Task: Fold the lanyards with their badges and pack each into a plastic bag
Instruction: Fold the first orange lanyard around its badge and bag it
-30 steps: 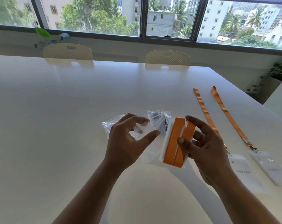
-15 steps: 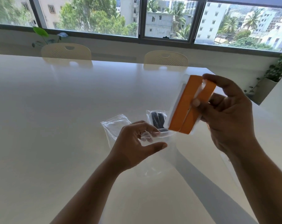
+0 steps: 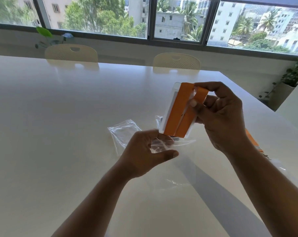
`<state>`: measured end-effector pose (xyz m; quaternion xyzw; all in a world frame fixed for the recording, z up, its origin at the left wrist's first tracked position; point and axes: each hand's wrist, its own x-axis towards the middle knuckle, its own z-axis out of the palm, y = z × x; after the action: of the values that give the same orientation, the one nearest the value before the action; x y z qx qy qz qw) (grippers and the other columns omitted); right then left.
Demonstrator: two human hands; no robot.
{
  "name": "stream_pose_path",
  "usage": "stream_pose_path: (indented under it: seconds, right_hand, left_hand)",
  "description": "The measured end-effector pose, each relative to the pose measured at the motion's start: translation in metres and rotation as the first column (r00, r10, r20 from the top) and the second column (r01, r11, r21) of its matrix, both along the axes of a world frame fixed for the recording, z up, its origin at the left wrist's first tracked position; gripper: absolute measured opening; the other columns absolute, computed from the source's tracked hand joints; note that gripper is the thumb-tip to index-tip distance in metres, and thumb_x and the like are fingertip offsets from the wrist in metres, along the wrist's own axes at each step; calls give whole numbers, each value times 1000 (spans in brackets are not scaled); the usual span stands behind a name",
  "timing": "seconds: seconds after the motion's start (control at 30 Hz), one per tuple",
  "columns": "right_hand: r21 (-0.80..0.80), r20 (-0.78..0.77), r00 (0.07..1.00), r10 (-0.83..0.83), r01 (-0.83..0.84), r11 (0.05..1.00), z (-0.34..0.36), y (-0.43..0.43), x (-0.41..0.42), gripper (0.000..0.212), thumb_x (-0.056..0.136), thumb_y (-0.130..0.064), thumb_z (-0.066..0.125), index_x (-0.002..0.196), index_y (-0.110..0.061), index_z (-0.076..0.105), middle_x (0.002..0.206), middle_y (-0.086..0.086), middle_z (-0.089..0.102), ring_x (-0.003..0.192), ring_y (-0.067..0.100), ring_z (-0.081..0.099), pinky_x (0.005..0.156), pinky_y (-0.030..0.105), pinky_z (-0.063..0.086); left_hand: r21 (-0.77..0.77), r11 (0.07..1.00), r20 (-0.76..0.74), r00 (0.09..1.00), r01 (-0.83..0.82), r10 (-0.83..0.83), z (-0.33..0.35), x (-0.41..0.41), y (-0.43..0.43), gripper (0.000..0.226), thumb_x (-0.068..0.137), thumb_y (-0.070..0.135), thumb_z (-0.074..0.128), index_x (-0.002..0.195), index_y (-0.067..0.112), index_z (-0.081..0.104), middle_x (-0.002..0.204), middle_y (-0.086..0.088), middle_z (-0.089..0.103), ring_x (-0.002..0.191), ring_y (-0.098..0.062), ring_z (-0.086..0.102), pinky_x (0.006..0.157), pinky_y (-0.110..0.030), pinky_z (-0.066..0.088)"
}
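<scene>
My right hand point(image 3: 220, 117) grips a white badge wrapped in a folded orange lanyard point(image 3: 180, 110), held upright above the table. Its lower end sits at the mouth of a clear plastic bag point(image 3: 163, 146). My left hand point(image 3: 144, 154) pinches that bag's rim with fingers and thumb spread around the opening. A second clear bag point(image 3: 123, 134) lies flat on the table just left of my left hand.
The white table point(image 3: 59, 134) fills the view. A strip of another orange lanyard point(image 3: 252, 141) shows behind my right wrist, with clear plastic point(image 3: 278, 165) beside it. Two cream chairs point(image 3: 71, 52) stand at the far edge under the window. A potted plant point(image 3: 295, 74) is at right.
My right hand lifted the folded lanyard and badge up from beside the bag, then lowered it toward the bag's mouth. My left hand stayed on the bag's rim.
</scene>
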<state>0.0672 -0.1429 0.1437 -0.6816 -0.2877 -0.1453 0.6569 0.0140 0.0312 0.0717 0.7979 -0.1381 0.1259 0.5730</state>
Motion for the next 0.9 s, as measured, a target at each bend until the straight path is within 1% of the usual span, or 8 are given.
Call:
stream_pose_path:
  seconds: [0.13,0.2,0.33,0.43,0.5,0.63,0.73,0.9]
  right_hand:
    - [4,-7,1000,12,-12,1000,-2,-1,3,22,88,-4,60,98,-23,56,87,-8,76,82,18,74,66,40,60]
    - [30,-23,1000,16,-15,999,-5,-1,4,17,90,-4,59,92,-20,54,83,-10,75,74,13,73,61,33,59]
    - [73,-33,999,-5,8,997,-8,0,5,18,90,-5,58,78,-16,53,79,-16,74,66,5,67,54,20,51]
    - [63,-25,1000,-12,14,998,-10,0,6,13,88,-7,59,80,-16,53,80,-16,74,70,7,69,58,22,53]
    - [48,-7,1000,-18,18,999,-10,-2,6,13,90,-5,58,89,-18,55,79,-14,74,71,9,71,60,23,55]
    - [2,41,998,-43,43,999,-11,-2,6,28,92,-5,57,111,-25,55,79,-11,75,71,11,72,62,23,57]
    - [-19,45,997,-70,71,997,-12,-2,7,24,91,-7,59,105,-26,59,80,-16,75,75,9,73,63,24,57]
    - [-47,38,997,-70,72,996,-13,-3,7,19,90,-3,60,96,-21,57,84,-13,75,76,13,74,64,33,60]
  left_hand:
    - [-80,997,-34,999,15,-18,2,0,0,28,65,33,83,90,38,69,89,22,75,85,-3,72,76,-13,53]
    - [-120,993,-44,999,14,-20,2,0,0,25,66,28,84,85,37,70,87,14,76,82,-8,73,75,-18,56]
    - [-118,992,-49,998,36,-42,5,-1,-1,26,64,36,79,87,36,66,87,21,73,83,-6,72,70,-14,54]
    - [-119,992,-52,997,50,-56,4,-1,-1,29,63,36,79,89,35,66,87,23,73,83,-4,72,70,-12,53]
    - [-131,990,-55,997,46,-53,4,-1,-2,28,63,36,79,88,34,66,86,21,73,82,-4,72,70,-12,53]
    - [-132,990,-57,997,40,-48,0,0,-2,28,63,33,81,88,30,68,86,13,76,79,-7,73,73,-16,55]
    - [-127,991,-71,997,30,-39,-1,1,-4,28,62,34,81,86,32,67,87,14,76,79,-7,73,73,-14,55]
    - [-147,989,-88,995,27,-40,-3,2,-5,38,65,30,82,100,30,66,92,21,74,86,-2,72,72,-10,51]
